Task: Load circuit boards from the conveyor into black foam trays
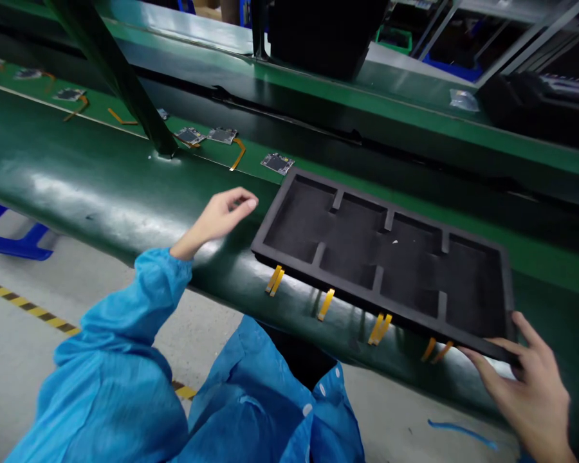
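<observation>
A black foam tray, its floor split by short dividers, lies tilted across the green bench top. My right hand grips its near right corner, with the thumb along the front edge. Orange flex cables stick out in several places from beneath that front edge; what they are attached to is hidden under the tray. My left hand hovers just beyond the tray's left end, apart from it. Its fingers curl in toward the thumb, and I see nothing between them.
Along the strip behind the tray lie several small circuit boards, some with orange flex cables. A dark green post rises from the bench on the left. Farther back stand a large black panel and a small clear plastic bag.
</observation>
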{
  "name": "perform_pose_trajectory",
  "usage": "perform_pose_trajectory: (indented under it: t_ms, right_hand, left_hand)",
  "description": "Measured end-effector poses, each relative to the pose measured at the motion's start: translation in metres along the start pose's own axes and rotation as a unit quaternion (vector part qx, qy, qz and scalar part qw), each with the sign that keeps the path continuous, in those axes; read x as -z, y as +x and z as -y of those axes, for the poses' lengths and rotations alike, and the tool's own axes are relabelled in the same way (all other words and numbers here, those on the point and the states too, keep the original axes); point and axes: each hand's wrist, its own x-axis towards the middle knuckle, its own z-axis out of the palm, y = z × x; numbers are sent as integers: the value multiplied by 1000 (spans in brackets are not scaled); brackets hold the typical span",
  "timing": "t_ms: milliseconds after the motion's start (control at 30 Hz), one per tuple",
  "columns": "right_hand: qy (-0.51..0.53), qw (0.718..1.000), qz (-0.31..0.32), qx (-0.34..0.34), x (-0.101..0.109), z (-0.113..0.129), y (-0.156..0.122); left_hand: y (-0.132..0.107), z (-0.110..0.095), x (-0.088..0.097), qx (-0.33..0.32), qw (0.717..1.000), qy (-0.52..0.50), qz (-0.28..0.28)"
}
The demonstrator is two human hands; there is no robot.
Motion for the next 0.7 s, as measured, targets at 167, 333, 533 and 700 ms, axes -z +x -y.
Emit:
perform_pose_trajectory:
  t_ms: [167, 333, 533, 700]
  right_hand:
    - [23, 1000, -1, -21, 1, 2, 4]
    - [56, 994, 16, -91, 4, 15, 9]
    - [66, 990, 37, -117, 6, 16, 5]
    - [58, 992, 72, -88, 19, 5, 17]
  left_hand:
    - [143, 46, 11, -68, 990, 117, 43]
    - [255, 63, -23, -57, 951, 228, 202]
    - [279, 50, -35, -59, 907, 312, 276]
    - [265, 35, -32, -6, 946, 234, 226]
